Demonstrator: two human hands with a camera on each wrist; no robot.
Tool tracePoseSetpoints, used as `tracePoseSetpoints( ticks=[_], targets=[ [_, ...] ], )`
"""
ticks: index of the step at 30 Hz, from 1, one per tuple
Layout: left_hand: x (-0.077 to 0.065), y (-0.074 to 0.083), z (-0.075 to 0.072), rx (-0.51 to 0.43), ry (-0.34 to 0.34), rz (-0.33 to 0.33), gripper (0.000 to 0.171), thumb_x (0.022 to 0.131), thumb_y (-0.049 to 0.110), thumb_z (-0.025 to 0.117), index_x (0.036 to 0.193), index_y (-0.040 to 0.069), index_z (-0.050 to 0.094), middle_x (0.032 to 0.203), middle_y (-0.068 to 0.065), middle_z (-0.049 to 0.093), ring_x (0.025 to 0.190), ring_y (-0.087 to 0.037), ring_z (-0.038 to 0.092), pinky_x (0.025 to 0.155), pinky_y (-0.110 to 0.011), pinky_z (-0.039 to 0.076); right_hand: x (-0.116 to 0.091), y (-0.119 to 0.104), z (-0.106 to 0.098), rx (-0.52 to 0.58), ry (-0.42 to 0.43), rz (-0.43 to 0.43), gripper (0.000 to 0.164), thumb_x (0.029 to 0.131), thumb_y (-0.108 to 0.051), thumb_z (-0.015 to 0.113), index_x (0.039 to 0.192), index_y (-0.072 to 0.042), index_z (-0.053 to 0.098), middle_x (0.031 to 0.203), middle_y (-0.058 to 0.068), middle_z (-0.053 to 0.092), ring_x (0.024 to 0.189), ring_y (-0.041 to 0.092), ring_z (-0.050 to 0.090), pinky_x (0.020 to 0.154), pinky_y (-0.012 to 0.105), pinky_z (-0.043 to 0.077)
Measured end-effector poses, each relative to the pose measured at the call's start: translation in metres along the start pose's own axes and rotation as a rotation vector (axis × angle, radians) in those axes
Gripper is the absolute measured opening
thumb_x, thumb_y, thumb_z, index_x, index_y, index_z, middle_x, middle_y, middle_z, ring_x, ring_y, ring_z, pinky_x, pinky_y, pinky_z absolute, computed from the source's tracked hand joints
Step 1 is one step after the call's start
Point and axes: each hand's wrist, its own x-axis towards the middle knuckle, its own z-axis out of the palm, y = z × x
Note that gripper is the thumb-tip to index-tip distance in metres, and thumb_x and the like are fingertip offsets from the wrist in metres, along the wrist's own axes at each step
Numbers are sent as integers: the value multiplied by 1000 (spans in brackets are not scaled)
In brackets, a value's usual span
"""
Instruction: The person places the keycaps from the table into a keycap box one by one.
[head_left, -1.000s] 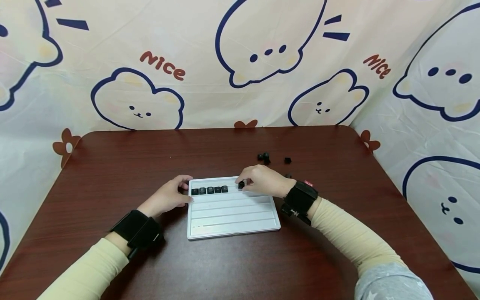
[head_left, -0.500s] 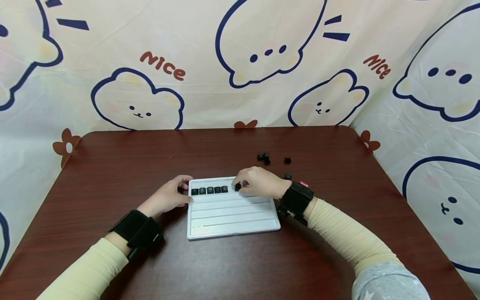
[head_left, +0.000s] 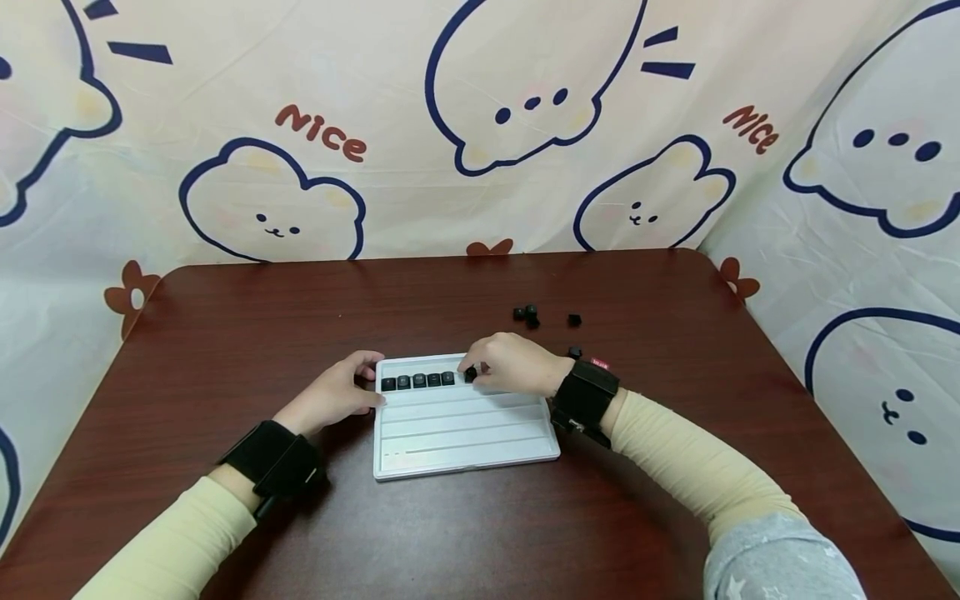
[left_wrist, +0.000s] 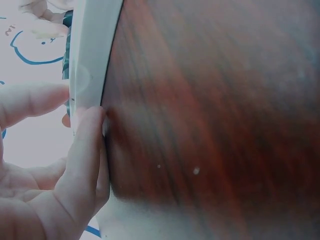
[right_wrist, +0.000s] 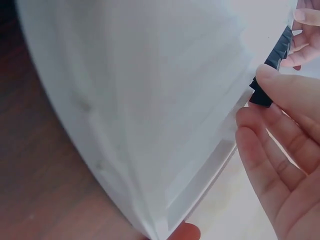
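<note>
A white ridged tray (head_left: 465,429) lies flat on the table, with a row of black keycaps (head_left: 419,381) along its upper left. My left hand (head_left: 333,392) holds the tray's left side; in the left wrist view its fingers (left_wrist: 87,145) touch the tray's edge (left_wrist: 90,55). Over the top row, my right hand (head_left: 517,364) pinches a single black keycap (head_left: 470,374) between thumb and fingers, just right of the row. The right wrist view shows that keycap (right_wrist: 261,96) close to the others, its lower part partly covered by fingertips.
Beyond the tray, loose black keycaps (head_left: 530,316) sit in a small cluster, with another keycap (head_left: 574,320) to their right. One more keycap (head_left: 575,352) lies behind the right wrist. A printed cloth (head_left: 420,208) hangs at the table's far edge.
My right hand has slid left along the tray's top row, bringing the pinched keycap nearer the row. The left hand and tray have stayed in place.
</note>
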Motion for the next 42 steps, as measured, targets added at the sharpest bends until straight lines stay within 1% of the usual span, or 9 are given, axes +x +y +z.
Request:
tracePoseSetpoints(
  ticks=[8, 13, 16, 26, 32, 38, 42],
  targets=[
    [0, 1, -1, -9, 3, -4, 62, 91, -2, 71, 146, -5, 43, 123, -23, 49, 100, -30, 55, 75, -34, 56, 6, -5, -3, -38, -14, -10, 23, 89, 0, 77, 111, -5, 77, 108, 6, 74, 77, 10, 58, 73, 23, 50],
    [0, 1, -1, -5, 5, -6, 63, 91, -2, 71, 147, -5, 43, 123, -23, 49, 100, -30, 56, 76, -34, 56, 11, -9, -4, -68, -26, 8, 23, 88, -3, 79, 111, -5, 78, 109, 6, 75, 89, 14, 69, 80, 25, 54],
    [0, 0, -1, -5, 2, -7, 64, 90, -1, 71, 147, -5, 42, 123, -23, 49, 101, -30, 55, 77, -34, 57, 12, -11, -4, -84, -36, 16, 24, 87, -4, 81, 111, -6, 78, 109, 6, 75, 94, 17, 72, 83, 26, 55],
    [-1, 1, -2, -9, -1, -5, 64, 91, -2, 71, 147, -5, 42, 123, -23, 49, 101, -31, 55, 77, -35, 57, 16, -15, -5, -107, -60, 54, 30, 84, -8, 85, 112, -6, 78, 110, 5, 75, 100, 17, 71, 85, 26, 55],
    [-1, 1, -1, -15, -1, -15, 63, 91, -1, 71, 148, -4, 42, 124, -22, 48, 102, -30, 55, 78, -35, 56, 14, -14, -5, -97, -68, 46, 32, 85, -8, 84, 115, -5, 76, 111, 6, 75, 98, 17, 71, 84, 26, 55],
    [0, 0, -1, -16, -4, -14, 64, 91, -1, 71, 148, -4, 42, 124, -23, 48, 102, -31, 55, 78, -35, 56, 12, -11, -7, -90, -53, 34, 26, 89, -9, 81, 113, -4, 77, 108, 6, 76, 97, 15, 71, 83, 26, 55],
    [0, 0, -1, -20, -5, -13, 63, 91, -1, 71, 148, -4, 42, 124, -23, 48, 103, -31, 55, 78, -35, 56, 11, -11, -6, -98, -49, 34, 23, 89, -9, 80, 111, -4, 78, 106, 6, 76, 97, 15, 72, 83, 27, 55]
  ],
)
